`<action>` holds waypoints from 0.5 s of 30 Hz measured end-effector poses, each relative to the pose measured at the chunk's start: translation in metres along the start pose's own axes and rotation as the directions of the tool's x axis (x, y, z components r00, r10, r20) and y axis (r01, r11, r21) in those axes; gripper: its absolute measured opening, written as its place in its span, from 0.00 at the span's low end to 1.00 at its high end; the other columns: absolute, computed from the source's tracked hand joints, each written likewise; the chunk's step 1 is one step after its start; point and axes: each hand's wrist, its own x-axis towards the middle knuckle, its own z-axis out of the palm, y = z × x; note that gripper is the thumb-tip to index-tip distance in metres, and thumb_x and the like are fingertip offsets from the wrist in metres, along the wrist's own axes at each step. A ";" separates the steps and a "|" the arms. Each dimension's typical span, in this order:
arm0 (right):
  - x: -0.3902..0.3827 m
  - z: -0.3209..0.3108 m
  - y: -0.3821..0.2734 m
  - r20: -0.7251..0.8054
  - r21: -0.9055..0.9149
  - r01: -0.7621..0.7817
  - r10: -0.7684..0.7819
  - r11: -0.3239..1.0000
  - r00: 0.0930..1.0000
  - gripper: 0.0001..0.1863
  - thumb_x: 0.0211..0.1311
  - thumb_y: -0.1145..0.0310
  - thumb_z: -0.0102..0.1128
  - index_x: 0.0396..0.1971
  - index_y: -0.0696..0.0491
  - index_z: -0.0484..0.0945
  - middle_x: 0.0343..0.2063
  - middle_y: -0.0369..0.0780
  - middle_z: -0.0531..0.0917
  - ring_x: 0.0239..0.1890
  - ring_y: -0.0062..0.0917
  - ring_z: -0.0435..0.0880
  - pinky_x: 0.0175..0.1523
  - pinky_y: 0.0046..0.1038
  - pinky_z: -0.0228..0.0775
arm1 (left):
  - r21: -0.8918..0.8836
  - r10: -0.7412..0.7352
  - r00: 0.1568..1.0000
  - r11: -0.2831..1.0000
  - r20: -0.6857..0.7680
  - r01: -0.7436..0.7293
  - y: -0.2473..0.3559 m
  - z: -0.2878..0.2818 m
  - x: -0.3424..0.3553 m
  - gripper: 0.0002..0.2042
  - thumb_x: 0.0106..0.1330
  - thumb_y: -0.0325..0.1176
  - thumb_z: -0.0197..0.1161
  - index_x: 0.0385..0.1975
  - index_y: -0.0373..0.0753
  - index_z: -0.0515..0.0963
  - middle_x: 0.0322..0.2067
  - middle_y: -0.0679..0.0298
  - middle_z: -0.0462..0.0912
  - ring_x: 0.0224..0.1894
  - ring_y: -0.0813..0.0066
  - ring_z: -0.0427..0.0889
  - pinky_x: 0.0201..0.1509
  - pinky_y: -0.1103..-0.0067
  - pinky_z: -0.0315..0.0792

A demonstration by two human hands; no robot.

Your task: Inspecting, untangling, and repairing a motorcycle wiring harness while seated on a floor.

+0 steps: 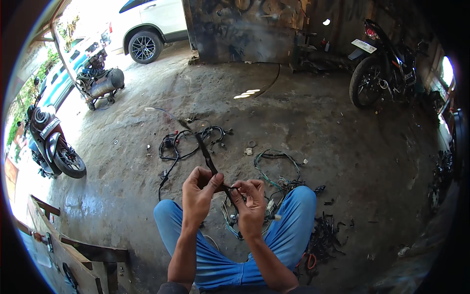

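Note:
My left hand point(198, 192) pinches a black wire harness point(205, 154) between thumb and fingers, in front of my knees. Beyond it, the harness runs up and away to the far left, ending in thin loose wires. Close beside, my right hand point(250, 203) is closed on the same harness, thumb against fingertips. A dark strip spans the short gap between the hands; whether it is tape or sleeve I cannot tell. Below the right hand hang wires with a pale connector point(277, 217). A bundle of greenish wires point(258, 158) lies on the floor between and beyond my knees.
Another black harness point(183, 158) lies coiled ahead. Black scraps point(327, 235) and orange-handled scissors point(310, 260) are by my right leg. A wooden bench point(73, 250) stands at left. Motorcycles point(53, 142), a compressor point(105, 84) and a white car point(159, 22) stand farther off.

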 end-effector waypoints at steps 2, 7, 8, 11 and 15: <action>-0.002 0.001 -0.003 0.042 -0.064 0.044 -0.042 0.997 0.998 0.09 0.62 0.78 0.68 0.42 0.57 0.82 0.43 0.35 0.67 0.46 0.20 0.70 0.57 0.23 0.64 | 0.080 0.097 0.990 0.993 -0.101 -0.089 -0.002 0.006 -0.001 0.11 0.68 0.28 0.66 0.31 0.33 0.70 0.27 0.65 0.79 0.33 0.82 0.81 0.36 0.80 0.81; -0.011 0.002 -0.008 0.157 -0.135 0.087 -0.065 0.987 0.985 0.09 0.62 0.82 0.65 0.41 0.58 0.80 0.44 0.36 0.67 0.47 0.21 0.70 0.59 0.24 0.63 | 0.300 0.314 0.918 0.924 -0.241 -0.237 -0.014 0.010 0.000 0.06 0.72 0.25 0.56 0.32 0.32 0.67 0.27 0.65 0.74 0.32 0.79 0.82 0.30 0.77 0.81; -0.012 0.001 -0.008 0.138 -0.085 0.049 -0.037 0.995 0.990 0.09 0.62 0.82 0.65 0.41 0.57 0.80 0.44 0.36 0.67 0.47 0.21 0.70 0.59 0.24 0.63 | 0.299 0.313 0.919 0.925 -0.241 -0.237 -0.013 0.011 0.000 0.06 0.72 0.25 0.56 0.32 0.32 0.67 0.27 0.65 0.74 0.32 0.79 0.82 0.30 0.77 0.81; -0.009 -0.006 -0.014 0.100 -0.114 0.045 -0.033 0.992 0.994 0.08 0.63 0.81 0.64 0.41 0.56 0.80 0.46 0.36 0.67 0.46 0.19 0.68 0.57 0.22 0.65 | -0.225 -0.007 0.999 0.974 -0.040 -0.002 -0.003 0.011 -0.002 0.05 0.74 0.26 0.50 0.40 0.31 0.71 0.35 0.60 0.79 0.35 0.74 0.85 0.37 0.76 0.82; 0.000 -0.019 -0.005 -0.006 -0.130 0.024 -0.025 0.991 1.000 0.07 0.64 0.72 0.67 0.40 0.53 0.82 0.44 0.36 0.69 0.46 0.20 0.68 0.49 0.20 0.61 | -0.215 -0.238 0.896 0.918 0.375 0.334 -0.010 -0.010 0.006 0.15 0.75 0.30 0.52 0.56 0.29 0.72 0.43 0.51 0.84 0.44 0.65 0.86 0.53 0.69 0.81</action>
